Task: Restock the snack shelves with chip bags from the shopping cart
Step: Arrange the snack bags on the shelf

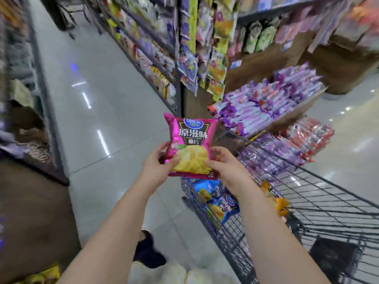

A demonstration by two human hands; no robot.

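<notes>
1. The shopping cart [231, 238] fills the 4 o'clock part of my view. Its wire wall runs from the middle down to the lower right.
2. In the cart's end at 12 o'clock lies a blue chip bag [217, 198]. An orange bag [275, 198] sits at its 3 o'clock, partly hidden by my right forearm.
3. Towards 5 o'clock a dark thing [334, 261] sits in the cart, too blurred for me to name.
4. At 2 o'clock a tilted shelf [291, 117] holds rows of purple packs [274, 103]. The level beneath it holds more purple packs, with red packs [309, 134] at their 3 o'clock.
5. From 12 to 1 o'clock stand the tall snack shelves [155, 48], crowded with bags too blurred to tell apart.
6. The pink chip bag [190, 144] is at the middle of my view, upright with its front towards me. It is in the air over the cart's 12 o'clock end, on no shelf.
7. My left hand [158, 167] grips the bag's lower corner at 7 o'clock. The thumb lies across the front and the fingers are curled behind.
8. My right hand [227, 167] grips the lower corner at 5 o'clock. The thumb is pressed on the front and the fingers are wrapped round the edge.
9. At 6 o'clock a dark shoe [147, 251] stands on the grey floor [102, 89], beside the cart.
</notes>
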